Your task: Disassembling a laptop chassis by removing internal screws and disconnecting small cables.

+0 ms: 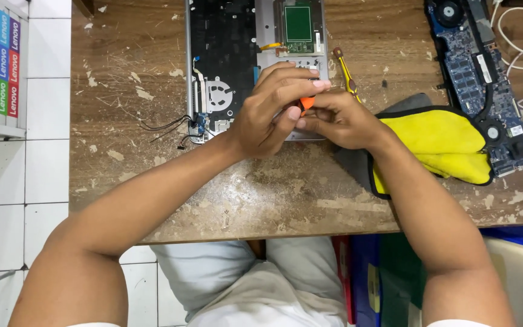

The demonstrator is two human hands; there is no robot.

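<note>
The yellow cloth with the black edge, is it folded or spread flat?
Folded: the yellow cloth with the black edge lies doubled over itself on the worn wooden table, layers showing.

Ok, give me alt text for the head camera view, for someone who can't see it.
Left hand and right hand meet over an opened silver laptop shell, pinching a small orange tool. A yellow cloth and bare blue circuit board lie right, on the scuffed wooden bench.

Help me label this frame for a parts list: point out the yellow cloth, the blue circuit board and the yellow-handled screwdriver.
yellow cloth (437, 136), head view, middle of the top fold.
blue circuit board (476, 72), head view, centre of the board.
yellow-handled screwdriver (347, 75), head view, mid-handle.
</note>
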